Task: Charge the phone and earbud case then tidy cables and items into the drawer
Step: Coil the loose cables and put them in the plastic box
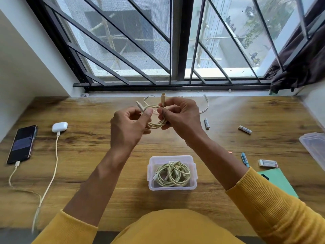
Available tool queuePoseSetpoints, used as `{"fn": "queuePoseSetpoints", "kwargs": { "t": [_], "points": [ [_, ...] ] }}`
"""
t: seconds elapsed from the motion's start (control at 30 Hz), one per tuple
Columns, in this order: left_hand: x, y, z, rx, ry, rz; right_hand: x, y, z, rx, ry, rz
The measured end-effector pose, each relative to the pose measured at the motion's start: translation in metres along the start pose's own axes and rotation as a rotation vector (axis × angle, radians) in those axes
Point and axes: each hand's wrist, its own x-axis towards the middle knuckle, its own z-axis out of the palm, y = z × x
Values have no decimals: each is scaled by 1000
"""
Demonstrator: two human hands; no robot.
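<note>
A: Both hands are closed on the same coiled cable (157,123), held up over the middle of the wooden desk (91,143). The left hand (129,126) pinches one side of the loop between thumb and forefinger; the right hand (181,118) has its fingers curled around the other side.

B: Neither hand spread, then?

A: No, both pressed onto the coil. One plug end sticks straight up above the right hand, towards the window; the other end slants up and to the left from the left hand's pinch. The loop hangs between the two hands.

B: And the charging things?

A: The phone (22,144) lies flat at the left of the desk, long axis running away from the person, a cable plugged into its near end. The earbud case (59,127) sits just right of it, also with a cable in it.

B: Anything stored?

A: A clear plastic box (153,186) near the person holds other coiled cables (173,174). Its lid (314,147) lies far right, with batteries (244,129) loose between.
</note>
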Motion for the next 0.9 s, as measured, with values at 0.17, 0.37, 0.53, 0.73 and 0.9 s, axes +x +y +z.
{"fn": "queuePoseSetpoints", "kwargs": {
  "t": [0.17,0.37,0.53,0.73,0.9],
  "points": [
    [3,-3,-3,188,171,329,0,-5,5,-56,25,-54],
    [14,4,-7,224,206,428,-2,-5,5,-222,13,-107],
    [20,5,-8,13,126,223,-3,-6,3,-209,15,-105],
    [18,-8,-8,-238,-25,-133,-5,-4,1,-212,22,-136],
    [18,-11,-3,-134,-100,-169,-8,1,4,-190,62,-135]
  ]
}}
